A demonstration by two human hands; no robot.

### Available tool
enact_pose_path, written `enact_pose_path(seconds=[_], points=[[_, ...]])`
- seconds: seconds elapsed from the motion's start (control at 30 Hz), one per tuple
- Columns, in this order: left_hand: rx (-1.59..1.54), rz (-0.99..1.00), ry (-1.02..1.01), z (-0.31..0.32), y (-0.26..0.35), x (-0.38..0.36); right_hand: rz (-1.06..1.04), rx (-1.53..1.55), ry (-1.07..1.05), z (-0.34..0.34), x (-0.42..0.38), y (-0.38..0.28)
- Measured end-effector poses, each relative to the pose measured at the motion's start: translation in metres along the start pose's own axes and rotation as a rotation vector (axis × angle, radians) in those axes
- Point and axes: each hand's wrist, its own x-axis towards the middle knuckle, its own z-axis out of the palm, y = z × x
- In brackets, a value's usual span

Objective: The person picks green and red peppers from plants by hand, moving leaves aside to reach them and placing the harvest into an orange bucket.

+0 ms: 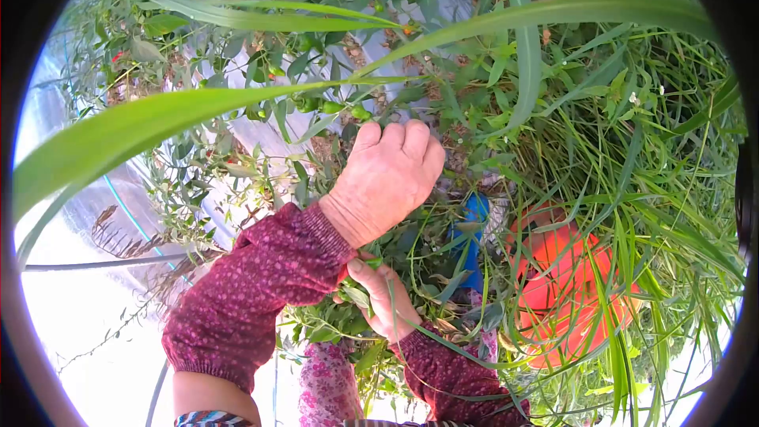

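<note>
My left hand (385,182) reaches into the pepper plants with its back to the camera. Its fingers are curled shut, and whatever they hold is hidden. Small green peppers (332,107) hang among the leaves just past its knuckles. Below it, partly covered by the left sleeve, my right hand (387,300) is closed around several green peppers (357,297), its thumb along them. A bit of red shows beside that hand, too small to name. Both forearms wear dark red patterned sleeve covers (265,285).
A red container (565,292) stands at right behind long grass blades. Something blue (474,241) lies low between the plants. Broad grass leaves (158,122) cross the view in front. Pale plastic sheeting (87,198) and a thin dark hose (103,265) lie at left.
</note>
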Motion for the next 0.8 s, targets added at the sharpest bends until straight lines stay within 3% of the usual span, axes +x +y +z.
enact_pose_path(seconds=[0.17, 0.23, 0.3, 0.33, 0.37, 0.43, 0.47, 0.5, 0.57, 0.6, 0.63, 0.7, 0.8], points=[[-0.153, -0.202, -0.001, -0.019, 0.013, -0.007, -0.063, -0.05, 0.053, 0.003, -0.005, -0.018], [-0.247, -0.248, -0.004, -0.024, 0.009, -0.02, -0.208, -0.152, -0.06, -0.006, -0.003, -0.029], [-0.46, -0.399, 0.174, -0.025, 0.008, -0.039, -0.189, 0.135, -0.014, -0.007, -0.002, -0.039], [-0.61, -0.465, 0.194, -0.029, 0.009, -0.045, -0.177, 0.12, 0.201, 0.021, -0.007, -0.055], [-0.618, -0.47, 0.173, -0.03, 0.008, -0.053, -0.165, 0.133, 0.215, 0.024, -0.006, -0.055], [-0.946, -0.549, 0.288, -0.031, 0.004, -0.065, -0.649, -0.656, 0.232, 0.031, -0.003, -0.055], [-1.075, -0.627, 0.276, -0.042, 0.003, -0.069, -0.303, -0.042, 0.066, 0.037, 0.001, -0.064], [-1.072, -0.627, 0.273, -0.047, 0.003, -0.072, -0.301, -0.038, 0.064, 0.039, 0.005, -0.068], [-1.526, -0.912, 0.245, -0.054, 0.002, -0.083, -0.191, 0.049, -0.054, 0.038, 0.012, -0.067], [-1.429, -0.761, 0.387, -0.046, 0.001, -0.083, -0.142, 0.006, -0.134, 0.033, 0.014, -0.067], [-1.428, -0.763, 0.392, -0.05, 0.001, -0.088, -0.14, 0.002, -0.136, 0.033, 0.017, -0.062], [-1.787, -1.044, 0.281, -0.063, 0.002, -0.092, -0.22, 0.19, -0.182, 0.035, 0.024, -0.055], [-1.688, -1.056, 0.354, -0.054, 0.011, -0.099, -0.246, 0.204, -0.101, 0.038, 0.026, -0.049]])
